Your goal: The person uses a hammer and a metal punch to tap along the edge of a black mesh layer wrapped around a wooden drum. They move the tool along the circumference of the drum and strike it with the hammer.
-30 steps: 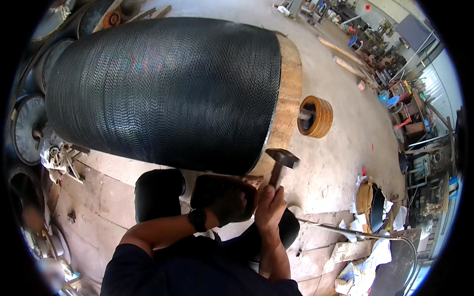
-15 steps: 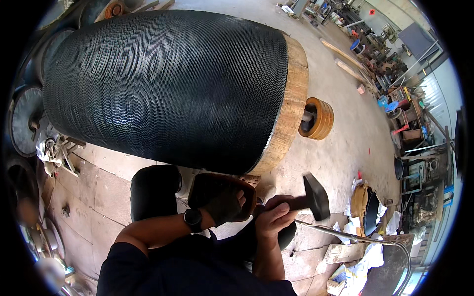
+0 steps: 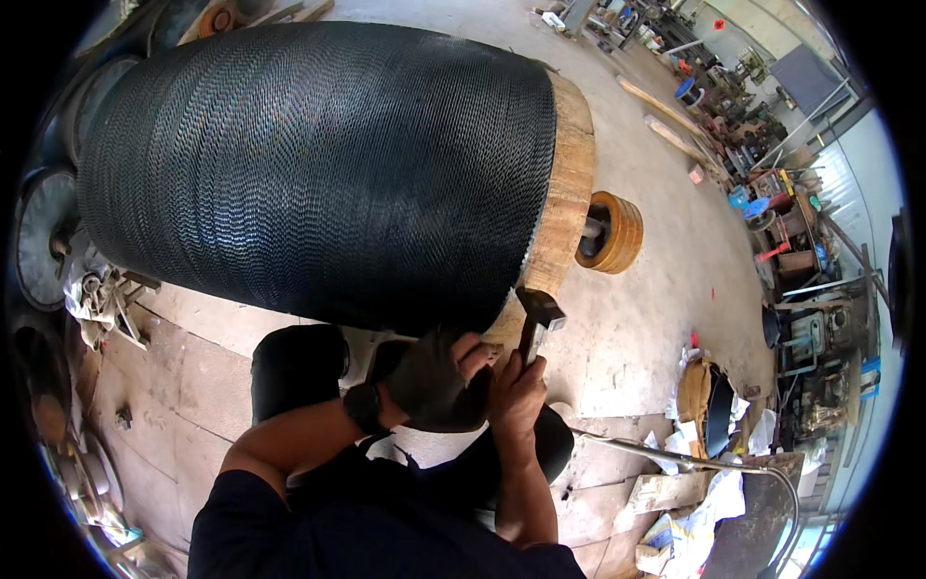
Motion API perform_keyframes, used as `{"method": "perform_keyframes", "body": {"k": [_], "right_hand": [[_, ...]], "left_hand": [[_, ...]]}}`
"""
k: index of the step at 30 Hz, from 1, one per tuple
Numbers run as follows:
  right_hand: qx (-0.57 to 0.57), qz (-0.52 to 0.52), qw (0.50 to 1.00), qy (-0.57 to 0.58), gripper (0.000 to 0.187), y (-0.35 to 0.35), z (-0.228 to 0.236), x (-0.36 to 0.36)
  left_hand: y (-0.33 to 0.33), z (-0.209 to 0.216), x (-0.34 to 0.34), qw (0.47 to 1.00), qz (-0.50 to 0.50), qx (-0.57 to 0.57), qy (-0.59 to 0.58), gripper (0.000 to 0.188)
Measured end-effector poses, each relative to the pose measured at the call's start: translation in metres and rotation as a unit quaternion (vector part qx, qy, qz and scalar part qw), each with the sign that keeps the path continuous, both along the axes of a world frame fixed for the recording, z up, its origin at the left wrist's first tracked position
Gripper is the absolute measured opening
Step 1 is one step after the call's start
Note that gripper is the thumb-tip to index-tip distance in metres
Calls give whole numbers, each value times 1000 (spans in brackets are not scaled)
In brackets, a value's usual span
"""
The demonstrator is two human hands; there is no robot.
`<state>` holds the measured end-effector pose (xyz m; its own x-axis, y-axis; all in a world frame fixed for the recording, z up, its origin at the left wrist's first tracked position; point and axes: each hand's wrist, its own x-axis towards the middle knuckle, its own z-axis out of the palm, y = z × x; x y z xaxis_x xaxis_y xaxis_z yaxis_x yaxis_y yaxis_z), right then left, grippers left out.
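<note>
A large drum wound in fine black ridged covering lies across the view, ending at the right in a wooden rim. My right hand is closed round the handle of a hammer, its dark head raised in front of the rim's lower part. Just left of it, my left hand, in a dark glove with bare fingertips, is pinched close to the drum's lower right edge. Whatever its fingers hold is too small to make out. A dark container between my knees is mostly hidden beneath that hand.
An orange-brown grooved pulley projects from the drum's right end. A bent metal tube runs along the lower right, near a brown round bundle and white papers. Dark wheels stand at the left; cluttered benches line the right.
My left hand has come up out of the container to the drum's edge. My right hand has moved left and up, turning the hammer upright beside the rim.
</note>
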<state>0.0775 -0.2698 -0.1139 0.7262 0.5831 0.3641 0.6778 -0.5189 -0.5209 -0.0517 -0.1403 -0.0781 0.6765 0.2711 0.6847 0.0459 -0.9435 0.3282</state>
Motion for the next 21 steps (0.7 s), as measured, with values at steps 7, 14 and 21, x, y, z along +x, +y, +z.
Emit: {"method": "perform_keyframes", "body": {"k": [7,14,21], "right_hand": [[317,54,942,97,22,-8,39,-26],[178,-1,977,114,26,-8,19,-22],[43,-19,996,76,21,12,14,-5]], "left_hand": [[69,34,13,982,94,133,-96,36],[111,50,32,962,132,195,-141,34],[116,50,36,961,140,194,-140,40]]}}
